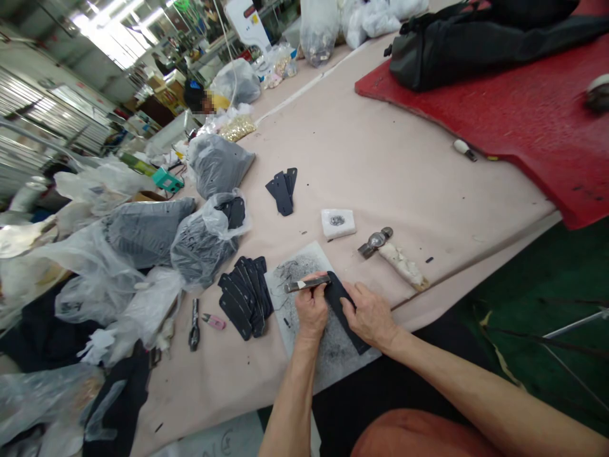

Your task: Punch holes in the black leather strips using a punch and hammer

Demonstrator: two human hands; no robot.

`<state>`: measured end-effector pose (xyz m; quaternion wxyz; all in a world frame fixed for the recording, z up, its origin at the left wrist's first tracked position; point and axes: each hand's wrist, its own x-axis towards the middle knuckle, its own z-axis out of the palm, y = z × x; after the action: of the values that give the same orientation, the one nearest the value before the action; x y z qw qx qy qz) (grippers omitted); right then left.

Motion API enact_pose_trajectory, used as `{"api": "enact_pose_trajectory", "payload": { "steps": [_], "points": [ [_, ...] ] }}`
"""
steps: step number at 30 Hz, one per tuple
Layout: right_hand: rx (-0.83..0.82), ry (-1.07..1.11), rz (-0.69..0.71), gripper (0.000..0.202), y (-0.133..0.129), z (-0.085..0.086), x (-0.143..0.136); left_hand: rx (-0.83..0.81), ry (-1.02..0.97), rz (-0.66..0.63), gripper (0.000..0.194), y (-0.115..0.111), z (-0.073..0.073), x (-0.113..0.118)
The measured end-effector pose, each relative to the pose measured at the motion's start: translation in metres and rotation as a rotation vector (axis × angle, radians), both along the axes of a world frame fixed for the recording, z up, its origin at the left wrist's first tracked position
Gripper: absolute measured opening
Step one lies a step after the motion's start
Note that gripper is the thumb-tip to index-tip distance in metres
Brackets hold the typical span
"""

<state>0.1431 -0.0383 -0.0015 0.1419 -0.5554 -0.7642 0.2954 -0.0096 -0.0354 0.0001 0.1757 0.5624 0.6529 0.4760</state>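
Observation:
My left hand (312, 312) is closed around a metal punch (304, 284), whose one end touches the top of a dark strip (339, 301). The strip lies on a white cutting board (304, 259) covered in black marks. My right hand (373, 314) grips the strip's edge, thumb on top. Beyond the hands sits a white block (338, 223) with a dark smudge on it. A hammer (375, 242) with a wrapped handle lies to the right. Left of the board is a pile of dark cut pieces (243, 297), with several more pieces (284, 190) farther back.
Pink nippers (214, 322) and a dark metal tool (194, 325) lie to the left. Filled plastic bags (209, 235) crowd the table's left side. A red sheet (514, 120) with a black bag (457, 54) covers the far right. A person (202, 98) is in the background.

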Motion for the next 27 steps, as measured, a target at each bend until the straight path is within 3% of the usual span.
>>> {"api": "enact_pose_trajectory", "payload": {
  "steps": [21, 24, 27],
  "points": [
    [-0.032, -0.023, 0.05, 0.028, 0.002, 0.01, 0.003, -0.047, 0.169, -0.014, 0.015, 0.005, -0.001, 0.007],
    [0.032, -0.034, 0.058, 0.028, 0.01, 0.017, 0.018, -0.058, 0.163, -0.003, 0.016, 0.005, -0.001, 0.008],
    [0.202, -0.097, -0.036, 0.034, 0.029, 0.023, 0.051, -0.055, 0.142, -0.006, 0.016, 0.006, -0.001, 0.008]
  ]
}}
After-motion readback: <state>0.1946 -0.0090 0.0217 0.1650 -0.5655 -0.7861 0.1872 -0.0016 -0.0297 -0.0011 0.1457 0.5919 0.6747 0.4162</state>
